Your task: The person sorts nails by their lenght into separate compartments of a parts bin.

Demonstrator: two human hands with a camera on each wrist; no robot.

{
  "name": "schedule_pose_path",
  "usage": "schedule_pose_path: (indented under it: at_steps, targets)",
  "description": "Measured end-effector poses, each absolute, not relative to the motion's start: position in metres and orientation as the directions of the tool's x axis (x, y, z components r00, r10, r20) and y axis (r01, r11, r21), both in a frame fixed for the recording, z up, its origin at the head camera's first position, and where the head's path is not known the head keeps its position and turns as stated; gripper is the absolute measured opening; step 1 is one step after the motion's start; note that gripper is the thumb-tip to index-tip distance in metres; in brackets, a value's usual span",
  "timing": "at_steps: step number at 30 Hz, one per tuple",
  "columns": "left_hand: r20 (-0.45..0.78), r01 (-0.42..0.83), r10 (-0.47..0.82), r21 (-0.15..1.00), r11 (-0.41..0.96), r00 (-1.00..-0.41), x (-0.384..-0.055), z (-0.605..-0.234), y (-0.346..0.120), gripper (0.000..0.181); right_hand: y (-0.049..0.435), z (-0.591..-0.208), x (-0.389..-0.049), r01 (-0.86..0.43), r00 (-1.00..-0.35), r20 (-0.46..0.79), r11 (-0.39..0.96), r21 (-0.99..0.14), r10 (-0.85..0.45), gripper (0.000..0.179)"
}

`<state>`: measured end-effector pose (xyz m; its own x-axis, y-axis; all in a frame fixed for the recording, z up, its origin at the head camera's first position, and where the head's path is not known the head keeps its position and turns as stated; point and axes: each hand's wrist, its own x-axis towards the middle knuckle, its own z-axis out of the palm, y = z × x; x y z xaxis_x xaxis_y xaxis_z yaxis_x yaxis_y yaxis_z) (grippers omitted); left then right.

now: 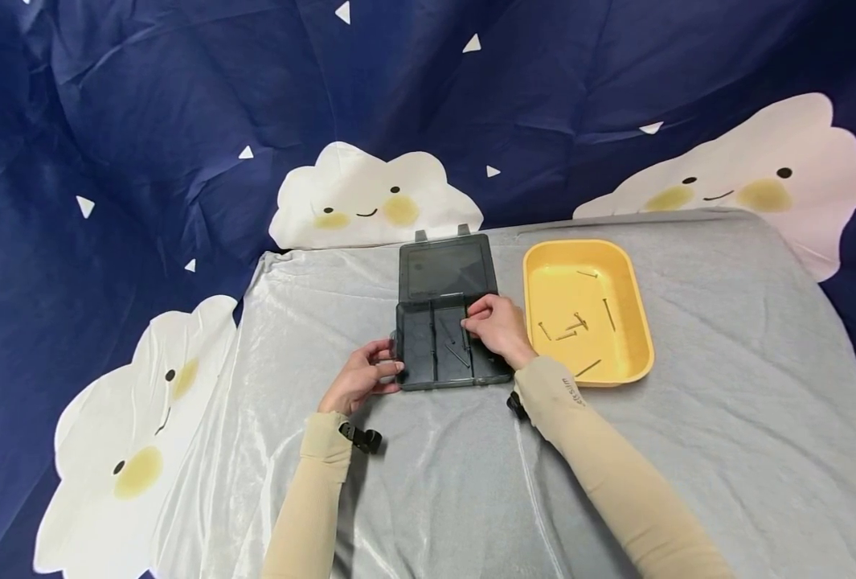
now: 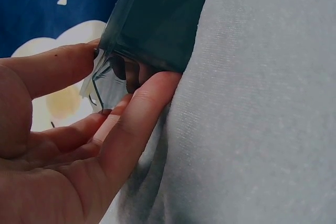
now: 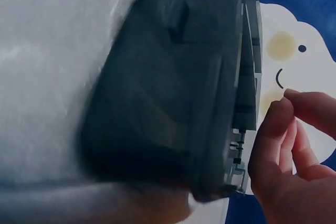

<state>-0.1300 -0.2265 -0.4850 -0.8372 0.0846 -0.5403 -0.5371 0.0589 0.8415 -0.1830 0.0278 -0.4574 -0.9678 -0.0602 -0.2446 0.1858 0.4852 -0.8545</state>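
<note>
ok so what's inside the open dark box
In the dark box, thin screws lie in the middle compartment; I make out none in the left one. The right hand covers part of the right compartment, so whatever lies beneath it can't be seen.

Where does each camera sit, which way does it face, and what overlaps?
Head: on the head, facing forward and down at the dark box and yellow tray; sleeves, left grip and right grip show.
Left wrist: on that wrist, facing the dark box; the left grip shows.
Right wrist: on that wrist, facing the dark box; the right grip shows.
Wrist views share the dark box and cloud-printed backdrop.
</note>
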Motion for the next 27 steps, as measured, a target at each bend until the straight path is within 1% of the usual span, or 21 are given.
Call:
schedule_pose_path:
  at_steps: [10,13,18,27]
  targets:
    - [-0.537,-0.534,0.089,0.843,0.064,-0.839,-0.13,-0.486,-0.227,0.063,0.036,-0.447,-0.181,0.111,-0.985,-0.166,0.531,-0.84,-0.056,0.017]
    - [-0.539,-0.536,0.087,0.842,0.064,-0.838,-0.129,-0.486,-0.227,0.062,0.039,-0.442,-0.181,0.083,-0.988,-0.139,0.543,-0.835,-0.062,0.019]
    - [-0.54,-0.536,0.087,0.842,0.064,-0.837,-0.129,-0.485,-0.227,0.063,0.043,-0.433,-0.181,0.072,-0.991,-0.122,0.534,-0.843,-0.059,0.021]
    - [-0.541,-0.536,0.085,0.841,0.076,-0.837,-0.129,-0.482,-0.226,0.063,0.055,-0.42,-0.183,0.028,-0.997,-0.063,0.548,-0.836,-0.044,0.014]
